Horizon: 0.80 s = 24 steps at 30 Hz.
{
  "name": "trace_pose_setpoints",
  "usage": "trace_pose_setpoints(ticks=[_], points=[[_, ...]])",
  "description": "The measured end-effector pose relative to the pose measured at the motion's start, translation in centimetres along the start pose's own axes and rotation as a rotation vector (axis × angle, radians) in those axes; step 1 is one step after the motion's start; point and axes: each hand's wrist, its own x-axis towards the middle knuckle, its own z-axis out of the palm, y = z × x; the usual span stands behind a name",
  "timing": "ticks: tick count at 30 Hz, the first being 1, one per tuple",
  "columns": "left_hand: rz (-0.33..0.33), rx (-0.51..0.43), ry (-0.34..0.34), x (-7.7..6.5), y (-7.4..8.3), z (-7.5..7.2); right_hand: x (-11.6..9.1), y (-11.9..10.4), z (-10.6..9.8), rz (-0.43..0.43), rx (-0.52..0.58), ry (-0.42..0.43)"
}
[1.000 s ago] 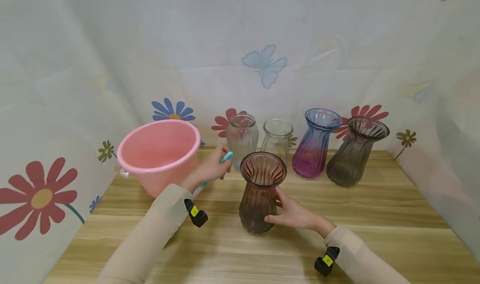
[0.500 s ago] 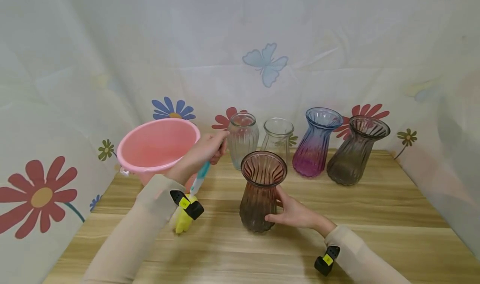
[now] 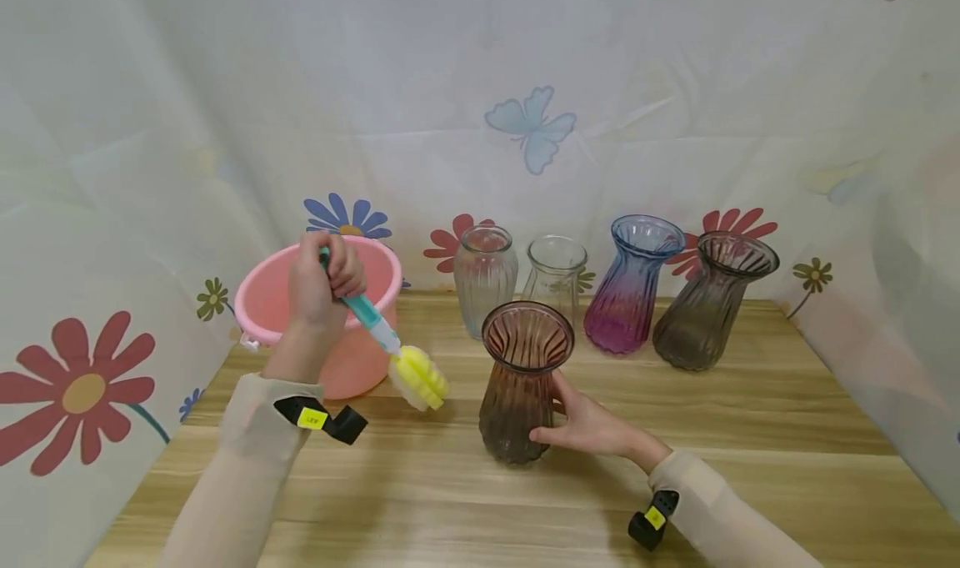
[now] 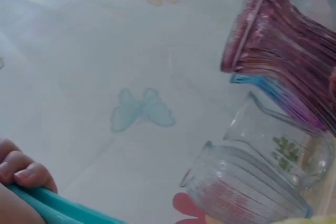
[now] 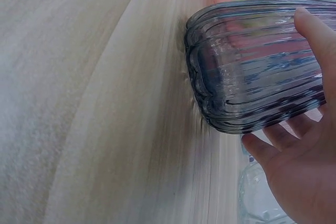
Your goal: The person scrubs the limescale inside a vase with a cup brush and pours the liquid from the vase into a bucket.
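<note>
In the head view my left hand (image 3: 321, 280) is raised in front of the pink bucket, gripping a sponge bottle brush by its teal handle (image 3: 365, 309). Its yellow and white sponge head (image 3: 418, 378) points down to the right, just above the table and left of the brown ribbed glass vase (image 3: 517, 409). That vase stands upright with a reddish flared rim. My right hand (image 3: 588, 422) holds its lower right side, thumb in front and fingers behind. In the right wrist view the thumb (image 5: 315, 30) lies along the glass. The left wrist view catches only part of the brush handle (image 4: 63, 208).
The pink bucket (image 3: 360, 359) stands at the left. Behind the brown vase are two clear glass vases (image 3: 485, 293), one partly hidden by it. A blue-purple vase (image 3: 626, 301) and a grey vase (image 3: 701, 318) stand at the back right. Flowered cloth hangs around the wooden table (image 3: 675, 418).
My left hand has swung left to the front of the bucket and turned the brush, so its sponge head now points right toward the brown vase. The right hand and vase have stayed put.
</note>
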Motion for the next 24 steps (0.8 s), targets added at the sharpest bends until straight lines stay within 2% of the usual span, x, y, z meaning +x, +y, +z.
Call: trace_pose_setpoints(ticks=[6,10,12,15,18,20,24], points=[[0.171,-0.374,0.051,-1.1,1.9,-2.0,0.0,0.0,0.0,-0.003,0.002,-0.001],[0.261,-0.596,0.091,-1.1,3.5,-2.5,0.0,0.1,0.0,-0.005,0.001,-0.003],[0.291,-0.675,0.113,-0.9,4.2,-2.5,0.0,0.2,0.0,-0.003,-0.002,-0.001],[0.314,-0.750,0.142,-0.7,4.9,-2.2,0.0,0.3,0.0,0.001,-0.008,0.002],[0.308,-0.802,0.158,-0.3,5.3,-1.6,0.0,0.3,-0.1,0.005,-0.013,0.007],[0.299,-0.842,0.142,-0.1,5.5,-0.9,0.0,0.3,-0.1,0.007,-0.009,0.005],[0.264,-0.888,0.064,0.5,5.5,0.7,0.0,0.2,0.0,0.018,0.006,-0.005]])
